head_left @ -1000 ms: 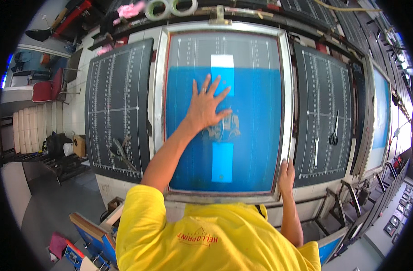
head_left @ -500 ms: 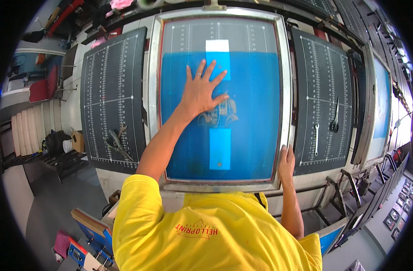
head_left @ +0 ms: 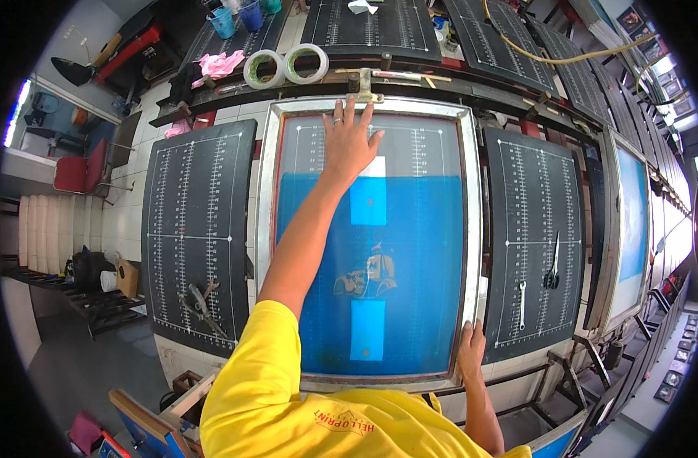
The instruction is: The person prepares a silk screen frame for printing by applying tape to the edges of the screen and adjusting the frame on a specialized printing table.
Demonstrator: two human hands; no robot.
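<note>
A silk-screen printing frame point(head_left: 268, 191) with a silver metal border lies before me, its blue mesh bearing a pale vehicle stencil point(head_left: 366, 276). My left hand point(head_left: 349, 145) reaches over the far part of the screen, fingers spread, tips at the far rail near a metal clamp point(head_left: 365, 85). It holds nothing. At the frame's near right corner my right hand point(head_left: 472, 351) grips the side rail, thumb and fingers at its edge. Two pale rectangles show at the screen, an upper one point(head_left: 369, 200) with a white end and a lower one point(head_left: 367, 330).
Dark marked boards flank the frame. Pliers point(head_left: 199, 304) lie on the left board point(head_left: 164, 198); scissors point(head_left: 552, 267) and a wrench point(head_left: 523, 305) lie on the right board point(head_left: 536, 175). Beyond the rail are two tape rolls point(head_left: 306, 64), a pink cloth point(head_left: 220, 64) and blue cups point(head_left: 223, 23).
My left hand has moved away from me, from the middle of the blue mesh to the far rail. The view has tilted farther out. My right hand stays at the near right corner.
</note>
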